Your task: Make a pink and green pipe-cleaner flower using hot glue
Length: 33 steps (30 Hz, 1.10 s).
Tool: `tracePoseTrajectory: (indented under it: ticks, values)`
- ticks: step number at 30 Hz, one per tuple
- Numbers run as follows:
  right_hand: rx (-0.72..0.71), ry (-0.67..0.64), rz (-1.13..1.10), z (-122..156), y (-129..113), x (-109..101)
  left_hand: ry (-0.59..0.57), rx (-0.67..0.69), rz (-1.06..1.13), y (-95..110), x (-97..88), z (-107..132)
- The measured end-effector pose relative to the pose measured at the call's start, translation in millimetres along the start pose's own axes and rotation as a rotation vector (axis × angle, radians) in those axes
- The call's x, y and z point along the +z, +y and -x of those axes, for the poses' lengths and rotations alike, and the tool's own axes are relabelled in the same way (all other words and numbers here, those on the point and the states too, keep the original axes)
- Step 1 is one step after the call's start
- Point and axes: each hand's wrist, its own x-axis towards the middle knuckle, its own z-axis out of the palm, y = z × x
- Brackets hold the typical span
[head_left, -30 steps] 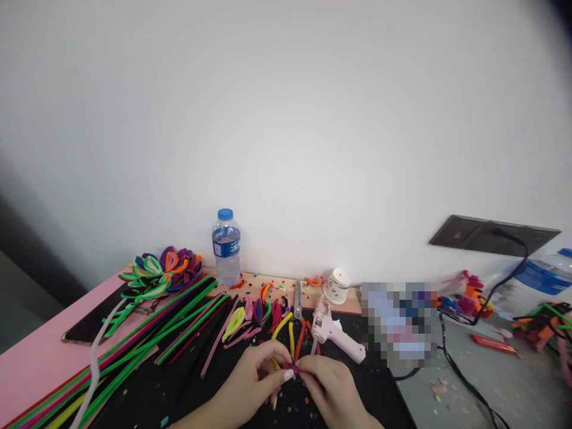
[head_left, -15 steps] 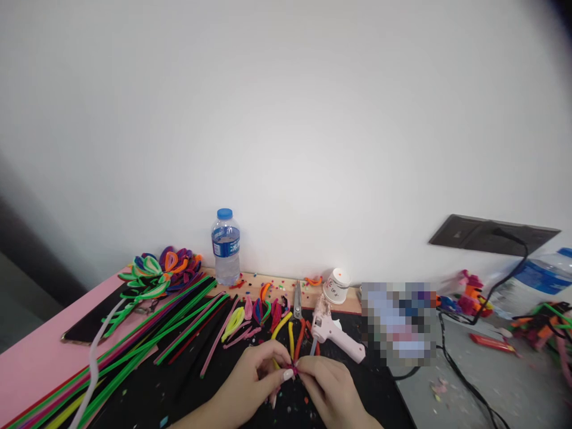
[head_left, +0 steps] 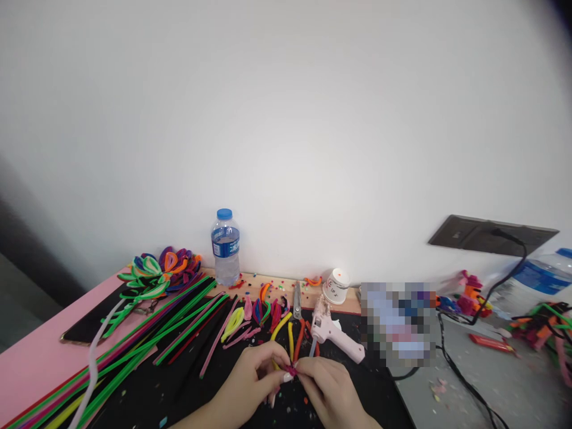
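Note:
Low in the middle of the head view, my left hand (head_left: 250,381) and my right hand (head_left: 330,387) meet fingertip to fingertip. Between them they pinch a small magenta pipe cleaner piece (head_left: 291,370), mostly covered by my fingers. Just beyond my fingertips lie yellow pipe cleaner pieces (head_left: 291,341) and orange-red pieces (head_left: 300,336) on the black mat (head_left: 187,381). A pale pink glue gun (head_left: 339,339) rests beside my right hand. Looped bundles of pipe cleaners, yellow-green (head_left: 233,323) and magenta (head_left: 276,316), lie in a row farther back.
Long pipe cleaners (head_left: 134,351) and a pipe cleaner flower (head_left: 152,268) lie at left, by a dark phone (head_left: 84,316). Along the wall stand a water bottle (head_left: 226,250), scissors (head_left: 297,298) and a paper cup (head_left: 336,287). A black cable (head_left: 469,387) and red lighter (head_left: 491,343) are at right.
Almost nothing differs. My fingertips have shifted very slightly around the magenta piece, which shows a little more between them now.

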Motion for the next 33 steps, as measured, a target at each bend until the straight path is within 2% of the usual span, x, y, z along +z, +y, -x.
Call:
tracePoseTrajectory:
  ticks: [15,33]
  values:
    - [0.083,0.021,-0.025,1.9,2.0,1.9,-0.015,-0.024,0.007,-3.4,-2.0,0.2]
    - [0.026,-0.002,0.01,0.3,-0.7,0.6,0.021,0.0,-0.014,1.5,-0.6,0.9]
